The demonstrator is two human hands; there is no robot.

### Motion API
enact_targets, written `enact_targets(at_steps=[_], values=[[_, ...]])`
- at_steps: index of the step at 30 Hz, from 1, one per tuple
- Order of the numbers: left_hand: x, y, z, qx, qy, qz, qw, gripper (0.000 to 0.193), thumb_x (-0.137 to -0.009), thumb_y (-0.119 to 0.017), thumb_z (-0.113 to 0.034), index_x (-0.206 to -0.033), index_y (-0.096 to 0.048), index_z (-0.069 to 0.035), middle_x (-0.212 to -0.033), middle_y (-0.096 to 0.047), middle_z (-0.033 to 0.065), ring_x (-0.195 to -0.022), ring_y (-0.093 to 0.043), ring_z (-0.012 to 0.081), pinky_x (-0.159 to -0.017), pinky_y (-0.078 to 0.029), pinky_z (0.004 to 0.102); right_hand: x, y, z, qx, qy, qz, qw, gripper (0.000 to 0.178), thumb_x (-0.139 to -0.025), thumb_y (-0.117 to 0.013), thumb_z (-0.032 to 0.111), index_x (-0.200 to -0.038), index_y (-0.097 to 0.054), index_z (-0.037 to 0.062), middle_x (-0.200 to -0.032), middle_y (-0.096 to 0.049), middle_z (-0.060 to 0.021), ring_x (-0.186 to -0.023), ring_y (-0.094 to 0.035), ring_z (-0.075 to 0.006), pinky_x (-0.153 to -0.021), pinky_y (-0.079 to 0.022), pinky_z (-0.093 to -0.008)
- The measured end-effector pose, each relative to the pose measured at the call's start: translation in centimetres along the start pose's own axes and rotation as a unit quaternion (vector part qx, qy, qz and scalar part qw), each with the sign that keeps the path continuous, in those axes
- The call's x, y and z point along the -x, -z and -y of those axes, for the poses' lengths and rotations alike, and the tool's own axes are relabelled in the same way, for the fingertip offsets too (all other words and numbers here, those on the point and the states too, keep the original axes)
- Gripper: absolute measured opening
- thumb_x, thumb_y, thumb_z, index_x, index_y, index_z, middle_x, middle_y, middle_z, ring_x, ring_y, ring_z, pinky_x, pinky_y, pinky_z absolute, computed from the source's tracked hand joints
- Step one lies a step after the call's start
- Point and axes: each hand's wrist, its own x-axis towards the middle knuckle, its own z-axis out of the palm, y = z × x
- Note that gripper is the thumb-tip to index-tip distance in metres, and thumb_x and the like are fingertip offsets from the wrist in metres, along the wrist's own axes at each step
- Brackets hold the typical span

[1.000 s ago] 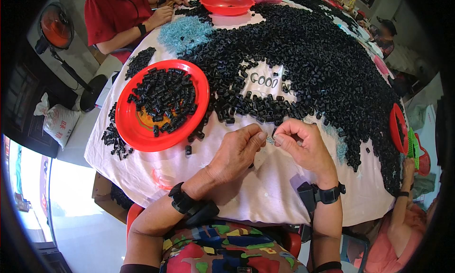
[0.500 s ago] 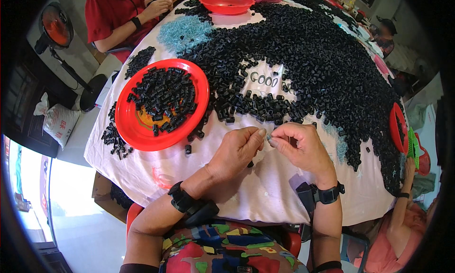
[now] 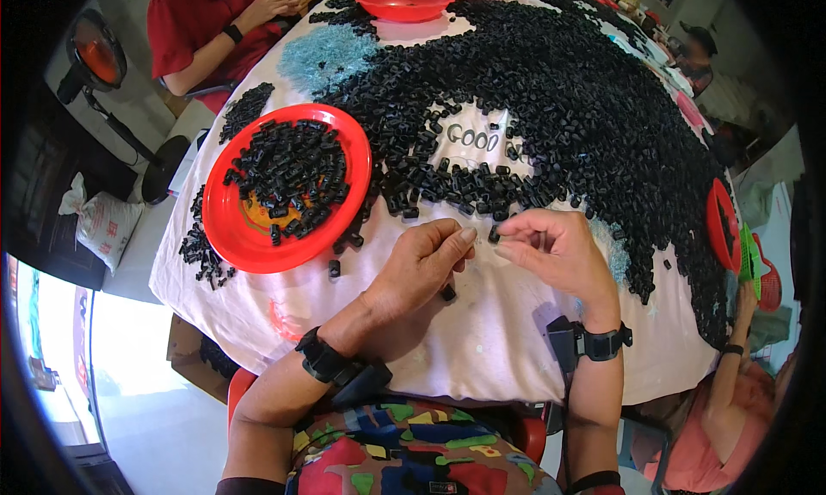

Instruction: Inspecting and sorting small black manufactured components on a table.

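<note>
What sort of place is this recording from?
Likely a small handwork workshop: a cloth-covered table heaped with small black parts, a red plate holding more, and a co-worker in red at its edge.

Workshop — heaped black parts (image 3: 585, 125), co-workers (image 3: 194, 30) alongside

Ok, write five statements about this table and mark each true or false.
1. The left hand and right hand are clasped together. False: a gap separates them.
2. A red plate holds a heap of black pieces. True.
3. Both hands lie on the plate. False: they are to its right.
4. A pale blue heap lies beyond the plate. True.
5. The right wrist is bare. False: it wears a black band.
</note>
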Motion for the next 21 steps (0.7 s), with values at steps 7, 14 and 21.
enact_targets(at_steps=[7,14,21], values=[[0.4,0.5,-1.3,-0.024,-0.020,-0.047,0.998,0.035,-0.108,-0.057,-0.033,-0.100,-0.068,-0.001,-0.077,-0.060,0.0005,-0.071,-0.056,0.0074,-0.062,-0.048,0.0241,-0.2,-2.6,0.7,-0.006,0.058,-0.044,0.997,0.010,-0.090,-0.076,0.010,-0.096,-0.076,0.0021,-0.080,-0.072,-0.0043,-0.065,-0.058,-0.0059,-0.057,-0.045,-0.0225],[0.7,3.1,-2.9,-0.368,-0.106,-0.113,0.917,0.025,-0.094,-0.074,-0.019,-0.111,-0.073,-0.001,-0.090,-0.068,0.0060,-0.077,-0.064,0.0122,-0.068,-0.052,0.0286,-0.3,-2.0,-0.1,-0.013,0.021,-0.077,0.997,0.007,-0.090,-0.074,0.009,-0.090,-0.074,0.0014,-0.071,-0.068,-0.0001,-0.062,-0.054,-0.0019,-0.056,-0.043,-0.0221],[0.6,2.3,-1.8,-0.278,-0.026,-0.067,0.958,0.029,-0.097,-0.070,-0.019,-0.120,-0.070,-0.002,-0.095,-0.069,0.0058,-0.081,-0.066,0.0100,-0.072,-0.054,0.0291,-0.3,-2.3,0.2,0.013,0.026,-0.058,0.998,0.007,-0.088,-0.075,0.007,-0.090,-0.074,0.0006,-0.073,-0.068,-0.0027,-0.063,-0.055,-0.0051,-0.058,-0.045,-0.0237]])
